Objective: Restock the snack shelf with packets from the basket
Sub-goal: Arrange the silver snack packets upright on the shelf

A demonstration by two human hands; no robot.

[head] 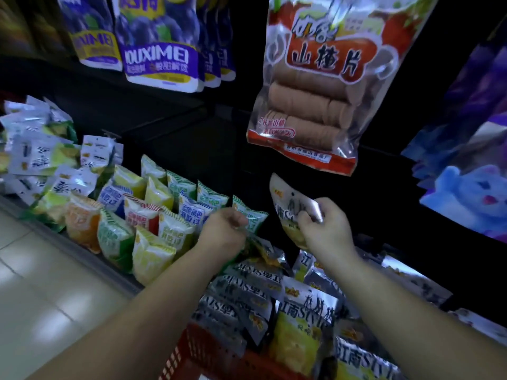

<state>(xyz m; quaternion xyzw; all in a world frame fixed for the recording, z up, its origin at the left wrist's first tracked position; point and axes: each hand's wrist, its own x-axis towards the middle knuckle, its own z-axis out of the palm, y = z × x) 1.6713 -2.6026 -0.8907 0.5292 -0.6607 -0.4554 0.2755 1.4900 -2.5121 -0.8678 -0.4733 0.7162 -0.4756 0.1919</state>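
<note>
Snack shelf (115, 277), front edge: left hand (223, 231) curled by the green-striped packets (181, 187), grip unclear, prob. tidying the row. Right hand (323, 226) pinches a silver-yellow packet (290, 204) upright above the red basket (203, 352), likely shelf-bound.

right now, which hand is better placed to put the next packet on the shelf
Right. The right hand pinches a silver packet, lifted above the red basket and facing the dark gap on the shelf. The left hand is curled lower by the green packets; whether it holds anything is unclear.
</note>
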